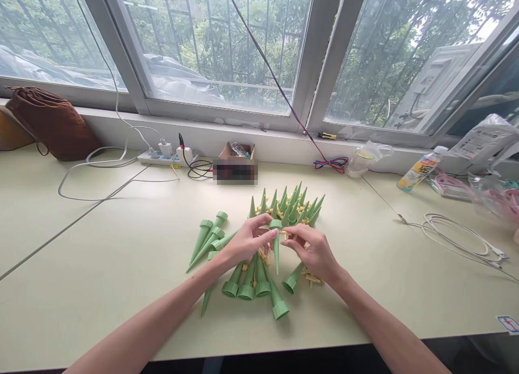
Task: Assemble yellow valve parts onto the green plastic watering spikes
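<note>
My left hand (253, 236) pinches a green plastic watering spike (276, 249) by its ribbed cap end, its tip pointing down. Close beside it, my right hand (310, 247) holds a small cream-yellow valve piece (285, 235) between thumb and fingers, near the spike's upper part. Whether the two touch, I cannot tell. Below the hands lie several loose green spikes (246, 285) with open ribbed ends toward me. More lie to the left (203, 236). Beyond the hands, a group of spikes (294, 204) stands tip-up with yellow pieces among them. Other yellow valve pieces (311, 278) lie under my right hand.
Along the back of the table (121, 287) are a power strip (158, 157) with cables, a small cardboard box (237, 151) and a coiled red-blue wire (331, 163). At the right are a bottle (421, 168) and a white cable (458, 233). A brown bag (52, 122) sits at the left.
</note>
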Available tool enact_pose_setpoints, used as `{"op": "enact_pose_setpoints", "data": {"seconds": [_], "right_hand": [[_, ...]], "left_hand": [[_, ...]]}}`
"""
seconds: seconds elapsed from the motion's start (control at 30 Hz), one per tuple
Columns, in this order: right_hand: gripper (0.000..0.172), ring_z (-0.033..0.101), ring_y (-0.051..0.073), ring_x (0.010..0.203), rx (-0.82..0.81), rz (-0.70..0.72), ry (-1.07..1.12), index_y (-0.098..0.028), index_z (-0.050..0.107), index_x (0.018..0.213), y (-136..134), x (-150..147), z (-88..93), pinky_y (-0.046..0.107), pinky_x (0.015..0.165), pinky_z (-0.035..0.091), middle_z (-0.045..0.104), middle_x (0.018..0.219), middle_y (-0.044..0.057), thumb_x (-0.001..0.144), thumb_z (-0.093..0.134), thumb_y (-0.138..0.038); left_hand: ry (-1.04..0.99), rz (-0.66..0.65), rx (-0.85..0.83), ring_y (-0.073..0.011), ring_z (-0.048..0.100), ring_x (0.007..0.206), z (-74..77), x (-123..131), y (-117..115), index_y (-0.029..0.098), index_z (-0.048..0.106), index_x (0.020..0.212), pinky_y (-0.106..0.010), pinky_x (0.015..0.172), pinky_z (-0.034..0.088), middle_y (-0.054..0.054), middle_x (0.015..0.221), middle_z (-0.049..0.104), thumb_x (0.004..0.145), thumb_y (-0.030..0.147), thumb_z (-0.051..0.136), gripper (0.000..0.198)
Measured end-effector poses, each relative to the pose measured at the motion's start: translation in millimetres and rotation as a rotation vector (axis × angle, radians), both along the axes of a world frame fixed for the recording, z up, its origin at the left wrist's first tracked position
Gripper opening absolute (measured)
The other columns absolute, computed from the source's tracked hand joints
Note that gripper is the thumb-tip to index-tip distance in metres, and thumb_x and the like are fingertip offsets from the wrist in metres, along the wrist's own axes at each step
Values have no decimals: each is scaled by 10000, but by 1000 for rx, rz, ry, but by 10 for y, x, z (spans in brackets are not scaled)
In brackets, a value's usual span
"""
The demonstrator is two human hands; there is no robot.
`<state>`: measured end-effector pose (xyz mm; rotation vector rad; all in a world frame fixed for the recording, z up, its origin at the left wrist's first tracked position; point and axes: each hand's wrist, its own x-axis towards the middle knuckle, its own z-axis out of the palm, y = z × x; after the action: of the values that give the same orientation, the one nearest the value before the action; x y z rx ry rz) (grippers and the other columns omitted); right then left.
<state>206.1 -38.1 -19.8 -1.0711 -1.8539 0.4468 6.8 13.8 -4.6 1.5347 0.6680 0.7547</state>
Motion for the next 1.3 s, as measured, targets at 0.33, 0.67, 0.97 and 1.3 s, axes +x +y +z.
{"op": "enact_pose_setpoints", "data": {"seconds": [0.33, 0.67, 0.97, 1.3], "right_hand": [[148, 535, 145, 610, 21, -4, -4, -183, 696, 1027, 5, 4, -17, 280, 585, 482, 684, 799, 44, 924, 644, -276], [155, 550, 151, 619, 21, 11, 9, -177, 693, 1031, 9, 2, -4, 282, 590, 485, 691, 803, 52, 931, 633, -279], [177, 549, 157, 625, 30, 9, -5, -180, 690, 1011, 12, 0, -9, 284, 590, 478, 684, 778, 49, 953, 597, -319], [215, 551, 167, 621, 9, 8, -16, -184, 691, 941, 6, -5, 23, 289, 588, 464, 673, 734, 51, 980, 537, -329]], "left_hand": [[-5, -8, 4, -106, 608, 606, -9, -5, 5, 168, 507, 938, -231, 568, 511, 23, 802, 538, 889, 424, 640, 292], [5, -16, 8, -113, 602, 611, -24, -16, 10, 168, 514, 938, -241, 588, 509, 13, 781, 580, 901, 424, 625, 281], [30, -15, 7, -119, 592, 597, -24, -17, 0, 177, 506, 949, -248, 593, 501, 16, 738, 606, 895, 425, 626, 281], [97, 4, 47, -140, 590, 570, -46, -11, -10, 180, 515, 967, -265, 572, 492, 24, 664, 595, 874, 446, 637, 307]]}}
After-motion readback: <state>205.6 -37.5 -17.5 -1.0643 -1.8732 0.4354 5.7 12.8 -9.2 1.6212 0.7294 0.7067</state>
